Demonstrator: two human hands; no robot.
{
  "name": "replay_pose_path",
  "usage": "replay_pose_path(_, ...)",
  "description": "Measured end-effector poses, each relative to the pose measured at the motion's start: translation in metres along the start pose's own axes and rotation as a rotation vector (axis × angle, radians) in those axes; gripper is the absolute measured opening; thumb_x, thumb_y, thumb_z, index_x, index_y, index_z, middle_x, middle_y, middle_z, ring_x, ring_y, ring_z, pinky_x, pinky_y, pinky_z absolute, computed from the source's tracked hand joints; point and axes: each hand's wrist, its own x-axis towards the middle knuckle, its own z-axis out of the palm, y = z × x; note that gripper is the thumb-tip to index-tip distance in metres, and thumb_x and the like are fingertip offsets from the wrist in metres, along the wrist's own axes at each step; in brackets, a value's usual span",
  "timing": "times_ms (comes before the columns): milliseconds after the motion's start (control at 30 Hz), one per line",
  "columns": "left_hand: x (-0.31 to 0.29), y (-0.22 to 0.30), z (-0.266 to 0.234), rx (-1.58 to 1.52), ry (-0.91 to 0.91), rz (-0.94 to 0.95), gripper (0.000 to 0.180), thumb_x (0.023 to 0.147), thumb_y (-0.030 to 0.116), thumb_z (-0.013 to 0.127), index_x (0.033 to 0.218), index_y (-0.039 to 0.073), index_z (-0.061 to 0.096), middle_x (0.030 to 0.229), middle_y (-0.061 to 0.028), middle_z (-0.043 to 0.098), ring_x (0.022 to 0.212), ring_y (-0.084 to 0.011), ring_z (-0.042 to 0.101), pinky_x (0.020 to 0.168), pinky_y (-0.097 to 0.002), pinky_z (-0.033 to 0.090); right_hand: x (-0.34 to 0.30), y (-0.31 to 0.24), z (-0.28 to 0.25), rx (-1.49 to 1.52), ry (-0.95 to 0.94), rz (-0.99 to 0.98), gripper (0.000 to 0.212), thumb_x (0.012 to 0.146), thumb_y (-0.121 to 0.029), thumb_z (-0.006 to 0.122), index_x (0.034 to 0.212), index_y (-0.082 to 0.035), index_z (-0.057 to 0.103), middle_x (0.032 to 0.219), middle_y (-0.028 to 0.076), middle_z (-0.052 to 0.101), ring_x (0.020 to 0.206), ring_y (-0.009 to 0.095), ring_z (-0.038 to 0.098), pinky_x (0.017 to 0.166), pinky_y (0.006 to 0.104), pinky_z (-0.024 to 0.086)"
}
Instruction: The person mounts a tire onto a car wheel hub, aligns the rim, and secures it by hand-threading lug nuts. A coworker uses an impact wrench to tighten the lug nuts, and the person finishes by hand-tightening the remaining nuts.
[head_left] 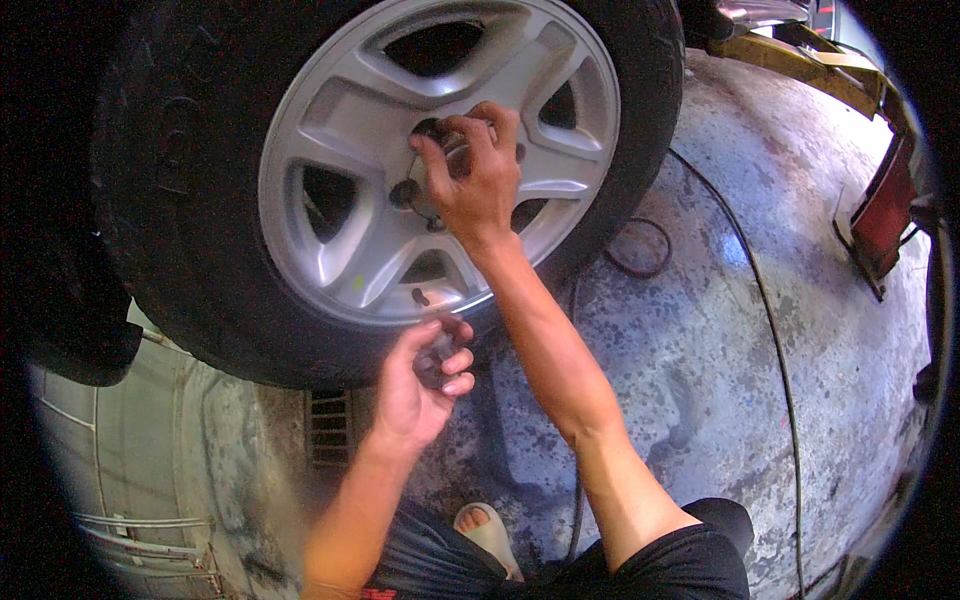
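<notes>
One wheel (375, 165), upright and filling the upper left, is attended by two bare hands. The wheel comprises one black tyre (180, 200) and one silver rim (350, 110), the latter with five window openings between broad spokes; several round, dark recesses surround the hub, some covered by the fingers. The right hand (478, 175) is at the hub, its fingers arched and partly bent against the centre; whether it grips anything there cannot be told. The left hand (415, 385), palm turned up and half closed just below the rim's lower edge, has its fingers curled about small dark pieces (435, 365), too blurred to count. One foot in a pale, open-toed sandal (487, 540) stands below. The floor (690, 400) is hard and grey, mottled with dark, irregular blotches; one slatted grate (328, 430) is set into it at lower left. A thin black line (765, 290) runs down the right side, and a loop (640, 250) of similar cord lies near the tyre. At upper right appear one yellow beam (800, 65) and one flat, dark red panel (885, 215). The rim is smooth, metallic and glossy; the tyre is matt, with a blocky shoulder.
</notes>
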Motion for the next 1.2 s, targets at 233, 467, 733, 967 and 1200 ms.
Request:
replay_pose_path(233, 0.000, 0.002, 0.000, 0.022, -0.004, 0.022, 0.025, 0.100, 0.020, 0.059, 0.117, 0.004, 0.065, 0.106, -0.0087, 0.066, 0.070, -0.0121, 0.049, 0.051, -0.0239, 0.039, 0.004, -0.001, -0.004, 0.008, -0.057, 0.000, 0.024, 0.083, -0.017, 0.087, 0.097, -0.003, 0.074, 0.116, 0.014, 0.055, 0.077, 0.027, 0.069, 0.062, 0.0384, 0.055)
replay_pose_path(467, 0.000, 0.002, 0.000, 0.025, 0.004, 0.024, 0.030, 0.097, 0.017, 0.057, 0.121, 0.001, 0.065, 0.107, -0.0085, 0.066, 0.072, -0.0126, 0.048, 0.051, -0.0239, 0.039, 0.001, -0.003, -0.006, 0.151, -0.029, -0.016, 0.025, 0.083, -0.023, 0.086, 0.098, -0.007, 0.073, 0.115, 0.013, 0.059, 0.079, 0.033, 0.070, 0.066, 0.0447, 0.058)
replay_pose_path(733, 0.003, 0.000, -0.004, 0.013, -0.042, 0.019, 0.031, 0.097, 0.018, 0.057, 0.122, 0.002, 0.065, 0.107, -0.0089, 0.066, 0.072, -0.0125, 0.048, 0.052, -0.0243, 0.040, 0.001, -0.001, -0.001, 0.055, -0.006, 0.042, 0.019, 0.082, -0.008, 0.084, 0.099, -0.002, 0.076, 0.112, 0.013, 0.056, 0.073, 0.019, 0.065, 0.058, 0.0320, 0.050)
replay_pose_path(967, 0.004, 0.000, -0.002, 0.032, 0.001, 0.043, 0.032, 0.097, 0.018, 0.055, 0.123, 0.003, 0.065, 0.109, -0.0096, 0.066, 0.072, -0.0129, 0.048, 0.051, -0.0239, 0.040, 0.003, -0.011, -0.004, 0.060, -0.034, 0.045, 0.022, 0.083, -0.016, 0.086, 0.096, -0.002, 0.076, 0.111, 0.013, 0.056, 0.076, 0.022, 0.067, 0.060, 0.0350, 0.052)
replay_pose_path(1200, 0.004, 0.000, -0.001, 0.055, -0.032, 0.045, 0.040, 0.095, 0.017, 0.053, 0.130, 0.002, 0.063, 0.112, -0.0119, 0.067, 0.075, -0.0154, 0.051, 0.051, -0.0243, 0.041, 0.006, -0.014, -0.005, 0.036, 0.001, 0.040, 0.017, 0.083, -0.008, 0.081, 0.098, -0.002, 0.074, 0.113, 0.013, 0.056, 0.075, 0.025, 0.068, 0.061, 0.0370, 0.055)
